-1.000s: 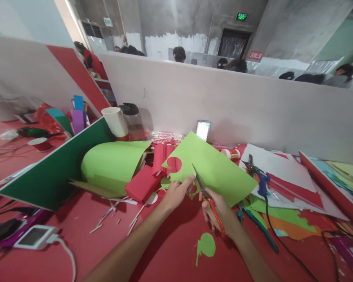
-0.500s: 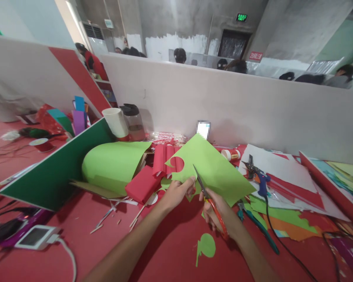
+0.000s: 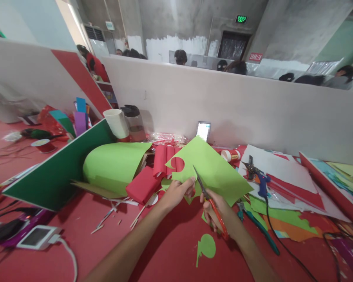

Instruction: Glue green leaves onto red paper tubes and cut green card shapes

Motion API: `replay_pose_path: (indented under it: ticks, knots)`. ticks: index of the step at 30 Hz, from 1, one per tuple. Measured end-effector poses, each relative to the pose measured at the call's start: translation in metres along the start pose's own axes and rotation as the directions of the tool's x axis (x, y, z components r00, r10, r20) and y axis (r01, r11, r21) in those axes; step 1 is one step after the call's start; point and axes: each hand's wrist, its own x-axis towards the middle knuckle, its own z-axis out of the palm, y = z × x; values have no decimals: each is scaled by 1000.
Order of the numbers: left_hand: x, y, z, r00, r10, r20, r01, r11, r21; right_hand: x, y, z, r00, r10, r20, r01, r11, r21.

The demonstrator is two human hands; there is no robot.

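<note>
A sheet of light green paper (image 3: pixel 214 168) is pinched at its lower left edge by my left hand (image 3: pixel 179 192). Near its left corner a round notch has been cut out. My right hand (image 3: pixel 216 209) is closed around orange-handled scissors (image 3: pixel 216 213), whose blades lie against the sheet and point up and left beside my left fingertips. On the red table below my hands lies a cut green paper piece (image 3: pixel 207 246), round with a thin strip. Part of the sheet's lower edge is hidden behind my hands.
Left stand a rolled green sheet (image 3: pixel 111 166), a red box (image 3: pixel 143 185), a dark green board (image 3: pixel 64 168) and a white cup (image 3: pixel 116 122). To the right lie a blue glue gun (image 3: pixel 263 184), teal-handled pliers (image 3: pixel 263 227) and paper scraps (image 3: pixel 294 219). A phone (image 3: pixel 203 130) leans against the partition (image 3: pixel 238 102).
The sheet's right corner has shifted slightly left and inward. Both hands and the scissors stay almost where they were, and the whole view has moved a little.
</note>
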Motion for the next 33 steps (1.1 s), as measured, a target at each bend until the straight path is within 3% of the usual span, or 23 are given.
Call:
replay_pose_path:
  ticks: [12, 18, 25, 33]
  knots:
    - [-1, 2, -2, 999, 2, 52, -1, 1000, -10, -16, -21, -2, 994, -107, 24, 109, 991, -77]
    - [-1, 2, -3, 998, -7, 60, 6, 1000, 14, -11, -16, -5, 997, -68, 29, 70, 996, -62]
    - [3, -5, -5, 996, -7, 93, 8, 1000, -10, -18, -34, -7, 997, -64, 35, 65, 997, -33]
    - [2, -5, -3, 995, -1, 100, 8, 998, -68, -11, -13, -8, 998, -50, 36, 51, 998, -34]
